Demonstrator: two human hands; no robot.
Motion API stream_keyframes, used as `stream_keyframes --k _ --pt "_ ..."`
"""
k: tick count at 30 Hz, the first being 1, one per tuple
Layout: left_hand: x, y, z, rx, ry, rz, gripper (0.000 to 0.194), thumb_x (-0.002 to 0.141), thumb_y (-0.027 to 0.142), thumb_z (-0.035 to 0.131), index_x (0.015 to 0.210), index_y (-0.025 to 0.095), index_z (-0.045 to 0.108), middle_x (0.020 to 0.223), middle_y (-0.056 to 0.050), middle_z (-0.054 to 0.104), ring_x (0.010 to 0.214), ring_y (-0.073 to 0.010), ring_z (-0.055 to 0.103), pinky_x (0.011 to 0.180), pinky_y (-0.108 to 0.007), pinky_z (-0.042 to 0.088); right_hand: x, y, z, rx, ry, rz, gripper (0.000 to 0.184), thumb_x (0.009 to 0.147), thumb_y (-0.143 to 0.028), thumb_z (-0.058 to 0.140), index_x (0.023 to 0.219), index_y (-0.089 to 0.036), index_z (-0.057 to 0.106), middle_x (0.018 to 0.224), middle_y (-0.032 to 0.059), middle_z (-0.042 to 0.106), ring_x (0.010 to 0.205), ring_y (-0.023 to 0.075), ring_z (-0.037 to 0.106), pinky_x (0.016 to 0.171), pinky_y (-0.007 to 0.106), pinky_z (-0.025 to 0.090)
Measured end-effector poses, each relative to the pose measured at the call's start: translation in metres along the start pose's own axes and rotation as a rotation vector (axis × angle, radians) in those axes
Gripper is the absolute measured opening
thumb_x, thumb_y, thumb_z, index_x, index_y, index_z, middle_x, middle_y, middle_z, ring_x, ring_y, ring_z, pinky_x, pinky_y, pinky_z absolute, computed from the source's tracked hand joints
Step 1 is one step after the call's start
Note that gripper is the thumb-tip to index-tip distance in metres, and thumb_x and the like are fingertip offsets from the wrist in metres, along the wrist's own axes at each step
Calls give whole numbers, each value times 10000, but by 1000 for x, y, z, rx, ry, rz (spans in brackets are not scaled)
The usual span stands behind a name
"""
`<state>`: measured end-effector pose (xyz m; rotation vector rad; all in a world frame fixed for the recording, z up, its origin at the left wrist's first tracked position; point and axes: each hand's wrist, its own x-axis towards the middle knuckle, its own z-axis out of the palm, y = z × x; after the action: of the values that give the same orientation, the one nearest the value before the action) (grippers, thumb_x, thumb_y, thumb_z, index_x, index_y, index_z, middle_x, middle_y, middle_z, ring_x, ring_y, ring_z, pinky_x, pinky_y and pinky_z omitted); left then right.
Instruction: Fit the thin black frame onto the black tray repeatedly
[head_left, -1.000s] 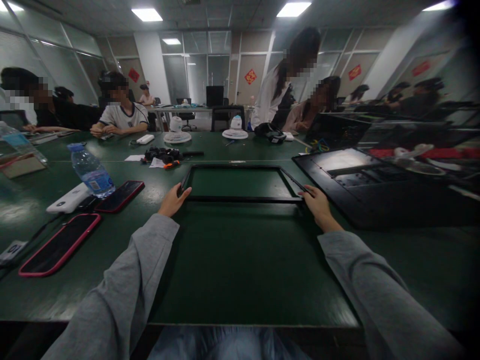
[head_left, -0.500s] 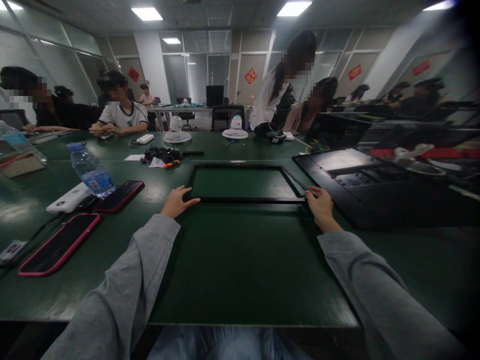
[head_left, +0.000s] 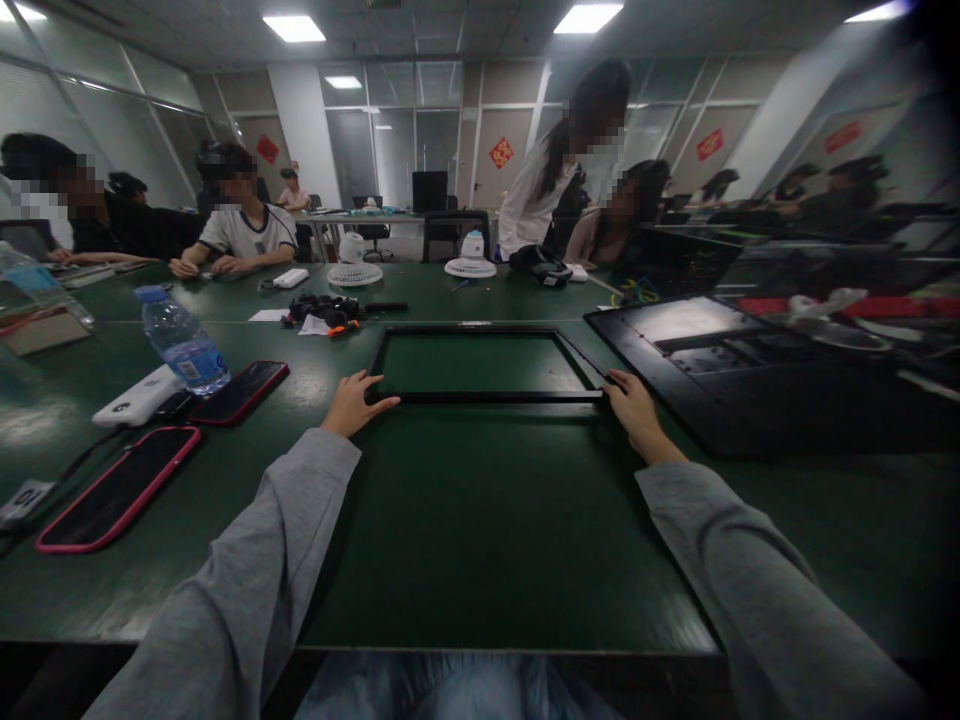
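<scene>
A thin black rectangular frame (head_left: 487, 397) lies flat on the green table (head_left: 480, 540) in front of me. My left hand (head_left: 352, 403) rests at its near left corner, fingers stretched out over the frame's edge. My right hand (head_left: 634, 410) lies on the near right corner, fingers curled down onto the frame. Both arms wear grey sleeves.
Left of me lie a water bottle (head_left: 180, 342), a white power bank (head_left: 135, 397) and two phones (head_left: 120, 488). A large black panel (head_left: 720, 360) sits to the right. Small tools (head_left: 326, 310) and two white fans (head_left: 469, 258) stand beyond the frame. Several people sit or stand across the table.
My left hand went from gripping the frame's left corner to lying open on it. The frame shifted slightly on the table, and my right hand slid a little along its near right corner.
</scene>
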<state>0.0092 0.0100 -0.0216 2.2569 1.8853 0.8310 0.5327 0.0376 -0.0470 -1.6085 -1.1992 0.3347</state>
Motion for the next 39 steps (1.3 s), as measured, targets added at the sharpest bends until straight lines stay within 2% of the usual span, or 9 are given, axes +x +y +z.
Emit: stream_keyframes --k 6,12,21,28,32,39 --pt "-1 -1 1 32 -46 -40 733 786 673 642 1358 216 602 1484 -178 469 1370 -356 415 1115 -505 349 0 4 0 -73 -82 -5 454 847 -294 537 1284 -176 584 1372 129 590 1306 257 527 1147 441 354" --pt "-1 -2 3 41 -58 -31 726 785 684 631 1361 243 595 1488 -163 469 1372 -357 405 1109 -520 347 4 9 0 -136 -85 7 462 830 -287 549 1280 -189 596 1347 117 614 1278 268 550 1139 480 354" --pt "-3 1 3 68 -72 -80 725 780 710 612 1356 270 592 1506 -162 452 1407 -396 323 1097 -584 312 -1 -4 -1 -225 -92 -36 405 794 -280 555 1184 -199 630 1220 120 675 1192 276 603 1089 471 414" --pt "-4 5 -1 59 -100 -84 782 785 715 601 1412 252 532 1546 -174 399 1420 -390 335 1115 -563 304 -4 -10 0 -280 -129 -71 456 803 -249 528 1245 -159 591 1285 162 638 1248 294 568 1105 487 388" --pt "-4 9 -4 37 -100 -45 786 789 689 622 1437 261 506 1601 -163 311 1442 -393 307 1119 -577 301 -4 -10 -1 -255 -96 -46 457 801 -253 533 1242 -151 591 1268 173 640 1248 298 567 1108 486 390" --pt "-3 8 -4 20 -127 53 583 827 645 609 1302 309 635 1518 -79 473 1439 -357 317 1128 -600 288 -4 -11 -1 -232 -62 -52 425 806 -234 505 1211 -155 606 1187 164 673 1198 290 598 1087 473 419"
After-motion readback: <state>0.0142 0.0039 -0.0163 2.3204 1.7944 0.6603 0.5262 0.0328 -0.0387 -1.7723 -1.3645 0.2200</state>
